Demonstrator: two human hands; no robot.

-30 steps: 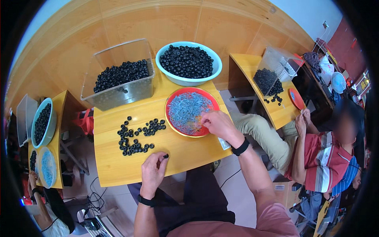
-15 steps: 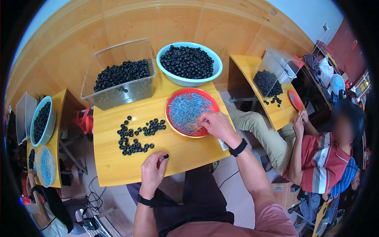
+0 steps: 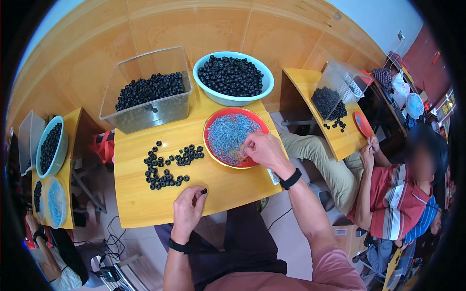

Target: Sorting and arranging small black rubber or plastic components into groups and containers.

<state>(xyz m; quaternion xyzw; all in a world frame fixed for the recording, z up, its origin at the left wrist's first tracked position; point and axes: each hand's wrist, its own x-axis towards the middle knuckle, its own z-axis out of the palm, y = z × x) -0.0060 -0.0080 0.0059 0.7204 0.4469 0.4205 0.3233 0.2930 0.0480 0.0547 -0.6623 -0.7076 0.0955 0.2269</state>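
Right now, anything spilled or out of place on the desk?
Nothing stands out. Loose black rings lie on the desk outside the tub and bowl, but grouped, not scattered. The left hand pinches one ring.

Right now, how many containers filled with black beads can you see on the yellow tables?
5: a clear bin and a teal bowl ahead on the middle table, a clear bin on the right table, and two bowls at left. Others may be hidden.
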